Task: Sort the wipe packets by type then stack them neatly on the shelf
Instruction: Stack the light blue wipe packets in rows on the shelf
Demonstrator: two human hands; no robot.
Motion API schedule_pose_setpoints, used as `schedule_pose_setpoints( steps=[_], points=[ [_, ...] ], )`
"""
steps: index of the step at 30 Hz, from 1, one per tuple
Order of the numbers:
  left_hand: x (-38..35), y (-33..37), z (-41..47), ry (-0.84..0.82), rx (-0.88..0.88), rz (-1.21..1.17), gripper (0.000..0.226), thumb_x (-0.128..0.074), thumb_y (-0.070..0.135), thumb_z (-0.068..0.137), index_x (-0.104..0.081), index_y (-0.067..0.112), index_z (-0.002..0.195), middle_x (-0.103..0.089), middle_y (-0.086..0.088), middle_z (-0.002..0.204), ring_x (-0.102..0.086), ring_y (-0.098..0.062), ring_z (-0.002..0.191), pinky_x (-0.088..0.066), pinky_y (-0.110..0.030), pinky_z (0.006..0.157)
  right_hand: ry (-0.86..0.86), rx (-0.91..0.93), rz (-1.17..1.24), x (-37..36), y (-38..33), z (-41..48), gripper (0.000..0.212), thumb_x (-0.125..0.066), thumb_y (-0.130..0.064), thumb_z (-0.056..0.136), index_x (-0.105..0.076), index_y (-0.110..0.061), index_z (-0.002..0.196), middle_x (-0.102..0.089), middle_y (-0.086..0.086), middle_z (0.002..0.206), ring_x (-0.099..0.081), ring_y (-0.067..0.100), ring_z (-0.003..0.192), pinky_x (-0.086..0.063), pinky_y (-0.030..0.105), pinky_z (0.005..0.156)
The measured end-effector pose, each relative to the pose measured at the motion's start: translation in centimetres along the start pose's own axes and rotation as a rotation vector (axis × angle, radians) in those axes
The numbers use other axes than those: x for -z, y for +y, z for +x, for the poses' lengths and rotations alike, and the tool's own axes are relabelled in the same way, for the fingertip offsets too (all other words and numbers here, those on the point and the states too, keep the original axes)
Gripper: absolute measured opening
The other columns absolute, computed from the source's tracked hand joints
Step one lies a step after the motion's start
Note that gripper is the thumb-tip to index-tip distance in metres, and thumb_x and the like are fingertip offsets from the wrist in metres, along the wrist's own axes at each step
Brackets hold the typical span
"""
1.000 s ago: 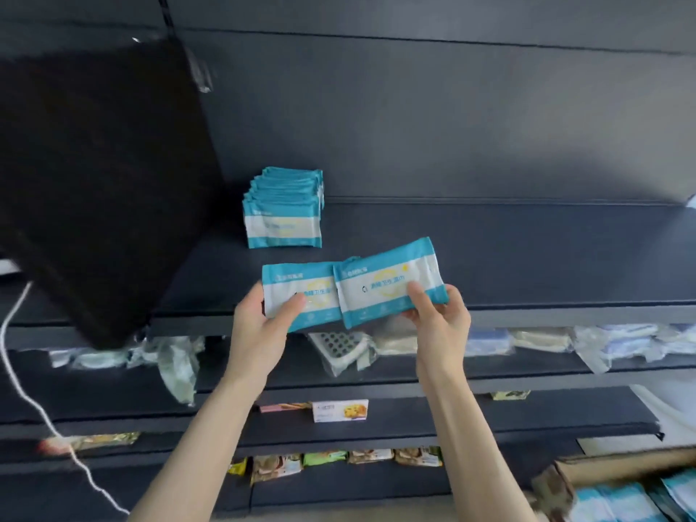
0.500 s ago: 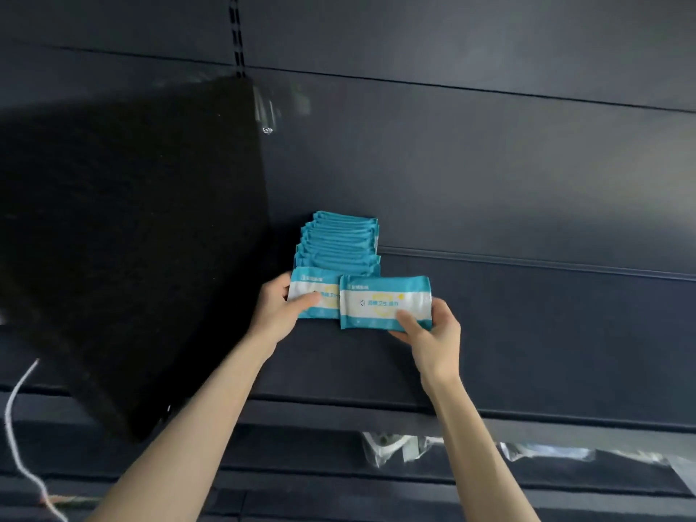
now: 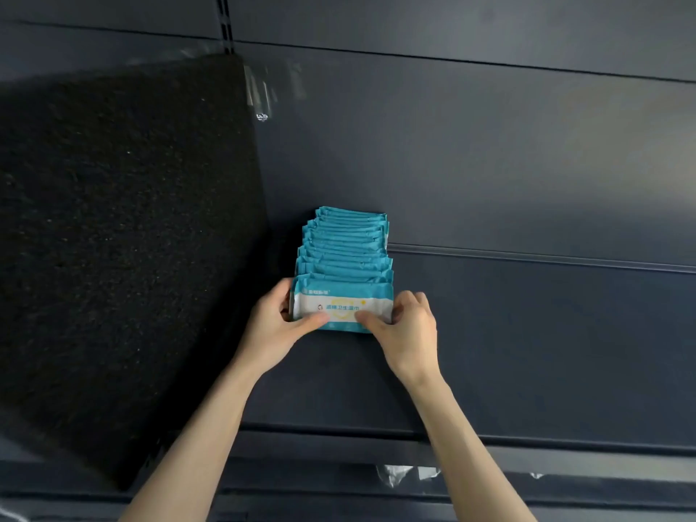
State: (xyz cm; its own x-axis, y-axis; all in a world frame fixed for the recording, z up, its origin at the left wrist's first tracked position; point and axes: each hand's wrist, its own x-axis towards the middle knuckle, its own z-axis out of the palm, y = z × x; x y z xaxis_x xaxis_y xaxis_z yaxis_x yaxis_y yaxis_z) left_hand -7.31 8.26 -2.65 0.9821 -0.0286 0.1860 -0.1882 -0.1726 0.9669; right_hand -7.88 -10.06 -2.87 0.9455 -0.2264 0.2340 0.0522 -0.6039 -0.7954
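I look down on a dark blue-grey metal shelf [image 3: 527, 352], matt and bare over most of its right side, with a back panel [image 3: 452, 145] of the same colour rising behind it. A slotted upright [image 3: 226, 28] runs down the panel at the top. On the left a large black, coarse-textured board [image 3: 113, 239] stands on the shelf and walls off that side. It blocks my view of everything beyond it. A small clear plastic clip [image 3: 261, 116] hangs just beside its upper right edge.

The row of wipe packets [image 3: 346, 243], teal with white faces, stands on edge just right of the board and runs back to the panel. The front packet [image 3: 341, 305] sits at its near end. My left hand [image 3: 269, 329] grips its left end and my right hand [image 3: 408, 329] its right end, with thumbs on the printed face and fingers curled behind. Below the shelf's front lip, scraps of clear wrapping [image 3: 399, 474] show on a lower level.
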Motion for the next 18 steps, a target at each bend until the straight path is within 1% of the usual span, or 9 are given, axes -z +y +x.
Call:
schedule_pose_setpoints(
  steps=[2, 4, 6, 8, 11, 13, 15, 16, 18],
  points=[
    [0.1, -0.4, 0.2, 0.027, -0.024, 0.031, 0.042, -0.076, -0.001, 0.075, -0.059, 0.026, 0.102, -0.070, 0.008, 0.098, -0.066, 0.000, 0.090, -0.050, -0.012, 0.070, 0.010, 0.010, -0.016, -0.8, 0.0, -0.1, 0.044, -0.080, -0.034, 0.073, -0.042, -0.018, 0.088, -0.041, -0.007, 0.093, -0.050, 0.014, 0.081, -0.046, 0.028, 0.069],
    [0.1, -0.7, 0.4, 0.057, -0.027, 0.034, 0.042, -0.076, -0.001, 0.074, -0.057, 0.025, 0.101, -0.069, 0.009, 0.097, -0.067, 0.000, 0.088, -0.051, -0.014, 0.070, 0.015, 0.016, 0.005, -1.1, 0.1, -0.3, 0.059, -0.081, -0.034, 0.071, -0.041, -0.017, 0.112, -0.041, -0.006, 0.109, -0.052, 0.017, 0.098, -0.051, 0.038, 0.080],
    [0.1, -0.8, 0.3, 0.073, -0.035, 0.065, 0.040, -0.076, 0.000, 0.074, -0.056, 0.025, 0.098, -0.069, 0.011, 0.095, -0.067, 0.001, 0.086, -0.052, -0.015, 0.069, -0.008, 0.031, 0.015, -1.0, 0.1, -0.5, 0.080, -0.080, -0.035, 0.073, -0.032, -0.018, 0.136, -0.039, -0.006, 0.127, -0.049, 0.016, 0.115, -0.049, 0.038, 0.090],
    [0.1, -0.9, 0.3, 0.074, -0.059, 0.118, 0.034, -0.077, 0.004, 0.075, -0.058, 0.024, 0.095, -0.070, 0.012, 0.093, -0.067, 0.001, 0.084, -0.054, -0.020, 0.071, -0.061, 0.042, 0.047, -0.9, 0.2, -0.5, 0.088, -0.076, -0.033, 0.078, -0.022, -0.024, 0.146, -0.038, -0.008, 0.139, -0.047, 0.013, 0.122, -0.045, 0.037, 0.099],
    [-0.2, -1.1, 0.4, 0.077, -0.090, 0.185, 0.030, -0.079, 0.011, 0.075, -0.060, 0.023, 0.096, -0.069, 0.009, 0.096, -0.067, -0.005, 0.086, -0.056, -0.030, 0.075, -0.102, 0.068, 0.098, -0.9, 0.4, -0.4, 0.082, -0.072, -0.025, 0.083, -0.022, -0.030, 0.148, -0.049, -0.011, 0.137, -0.052, 0.012, 0.120, -0.046, 0.040, 0.100],
    [-0.5, -1.2, 0.6, 0.131, -0.118, 0.279, 0.033, -0.081, 0.017, 0.072, -0.062, 0.019, 0.099, -0.062, 0.004, 0.101, -0.063, -0.012, 0.092, -0.055, -0.036, 0.080, -0.106, 0.068, 0.108, -0.9, 0.4, -0.4, 0.081, -0.071, -0.021, 0.084, -0.022, -0.029, 0.148, -0.053, -0.009, 0.134, -0.053, 0.012, 0.119, -0.046, 0.039, 0.100],
    [-0.6, -1.3, 0.5, 0.216, -0.122, 0.387, 0.047, -0.083, 0.021, 0.068, -0.058, 0.015, 0.107, -0.049, 0.001, 0.109, -0.055, -0.016, 0.101, -0.049, -0.035, 0.087, -0.125, 0.068, 0.115, -0.8, 0.3, -0.4, 0.083, -0.070, -0.019, 0.086, -0.018, -0.027, 0.150, -0.057, -0.007, 0.129, -0.055, 0.012, 0.116, -0.047, 0.034, 0.099],
    [-0.5, -1.4, 0.5, 0.234, -0.111, 0.411, 0.058, -0.084, 0.023, 0.067, -0.053, 0.014, 0.116, -0.045, 0.000, 0.116, -0.051, -0.017, 0.108, -0.045, -0.031, 0.092, -0.136, 0.072, 0.106, -0.8, 0.3, -0.5, 0.084, -0.068, -0.018, 0.087, -0.015, -0.027, 0.151, -0.059, -0.007, 0.125, -0.056, 0.012, 0.113, -0.047, 0.031, 0.097],
    [-0.3, -1.3, 0.5, 0.188, -0.067, 0.371, 0.083, -0.082, 0.023, 0.071, -0.036, 0.012, 0.139, -0.037, 0.002, 0.135, -0.038, -0.012, 0.126, -0.032, -0.024, 0.101, -0.158, 0.083, 0.072, -0.7, 0.2, -0.5, 0.085, -0.066, -0.019, 0.089, -0.010, -0.025, 0.152, -0.061, -0.012, 0.113, -0.058, 0.010, 0.106, -0.046, 0.026, 0.092]
  ],
)
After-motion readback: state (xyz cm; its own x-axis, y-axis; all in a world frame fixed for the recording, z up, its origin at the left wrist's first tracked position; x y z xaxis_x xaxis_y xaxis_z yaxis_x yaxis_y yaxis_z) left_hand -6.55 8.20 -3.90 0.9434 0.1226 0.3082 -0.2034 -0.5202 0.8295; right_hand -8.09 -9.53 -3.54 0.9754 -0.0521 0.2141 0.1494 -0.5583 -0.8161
